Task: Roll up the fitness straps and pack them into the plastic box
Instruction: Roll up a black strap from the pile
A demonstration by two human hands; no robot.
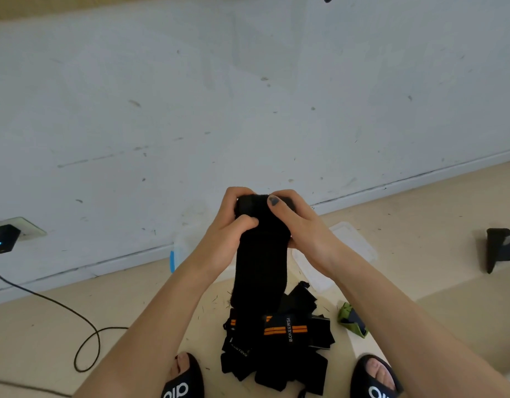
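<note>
On my remote feed, at far left, a black charger (2,239) sits in a wall socket (24,229) with a blue light showing, and its black cable (61,308) loops across the beige floor (41,334).

Left hand (223,231): fingers curled over the top of the black strap (261,254), thumb pressed against its near face. The grip is closed tight on the fabric, with no gap visible between the fingers and the cloth.

Strap in hand: plain black, held up in front of the white wall (248,96). Its top end is turned over into a small roll between the two hands; the rest hangs straight down toward the pile. I cannot tell how many turns the roll has.

Right hand (301,225): fingers wrapped over the rolled top from the other side, thumb with a dark-painted nail lying across the roll. It too is clamped on the strap.

Below the hands, a pile of straps (276,349) lies on the floor between two feet in black slides, left (185,377) and right (374,380). The straps are black, some with orange stripes, one lettered BOKEER.

The clear plastic box (185,245), with a blue clip, sits on the floor by the wall, behind the left forearm; its lid (348,248) lies behind the right forearm.

Just right of the pile: a green and black item (353,318). Far right: a black object (501,245), kind unclear.
</note>
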